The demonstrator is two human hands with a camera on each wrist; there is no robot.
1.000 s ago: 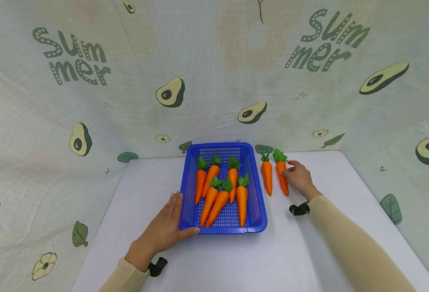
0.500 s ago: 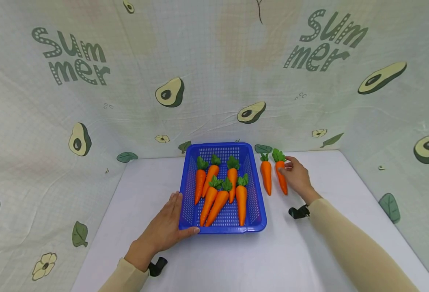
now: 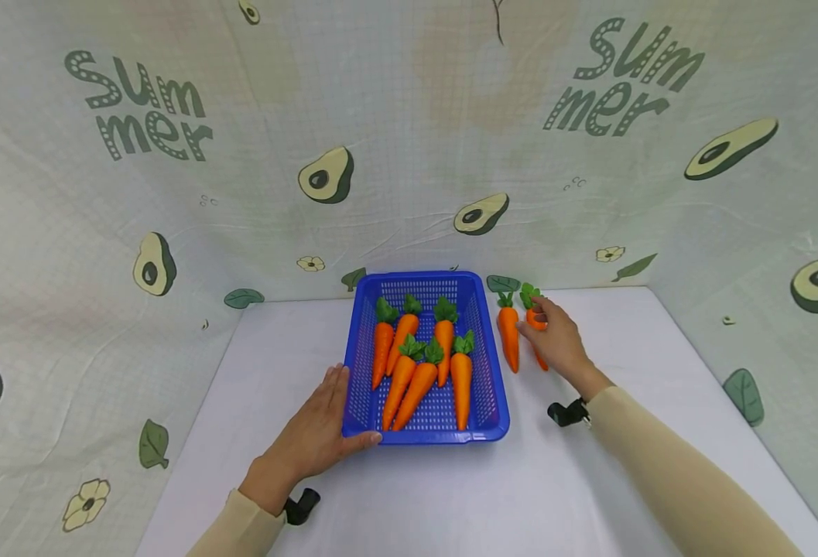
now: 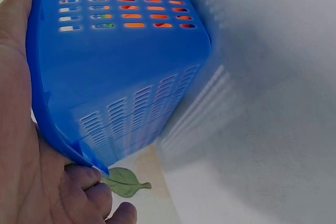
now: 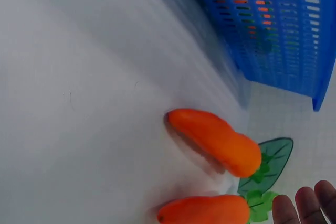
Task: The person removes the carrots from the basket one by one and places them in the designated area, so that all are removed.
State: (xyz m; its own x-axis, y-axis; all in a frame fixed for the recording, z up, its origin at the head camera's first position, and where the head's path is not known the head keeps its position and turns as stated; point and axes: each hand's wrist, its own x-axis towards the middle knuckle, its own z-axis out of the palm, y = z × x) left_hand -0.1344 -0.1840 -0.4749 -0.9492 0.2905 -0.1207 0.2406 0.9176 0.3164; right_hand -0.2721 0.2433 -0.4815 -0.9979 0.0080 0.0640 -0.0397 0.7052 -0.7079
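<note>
In the head view my left hand [image 3: 311,425] lies at the near-left corner of a blue plastic basket [image 3: 495,387]. Its fingers stretch along the left rim and its thumb [image 3: 361,442] lies along the front rim. Several orange carrots [image 3: 461,391] with green leafy tops lie inside. Two more are on the table right of the basket: a nearer-to-basket carrot [image 3: 509,339] and an outer carrot [image 5: 205,211]. My right hand [image 3: 558,340] hovers over the outer carrot, partly covering it, thumb reaching toward the other. Its fingertips [image 5: 307,205] show beside the leaves in the right wrist view, holding nothing.
A white table [image 3: 436,503] carries the basket. Cloth with avocado and leaf prints [image 3: 409,155] rises behind the table and along both sides, close to the basket's far rim. Each wrist wears a small black camera [image 3: 302,507].
My right hand has moved left from the outer carrot's right side to above it, toward the inner carrot. The carrots, basket and left hand have stayed in place.
</note>
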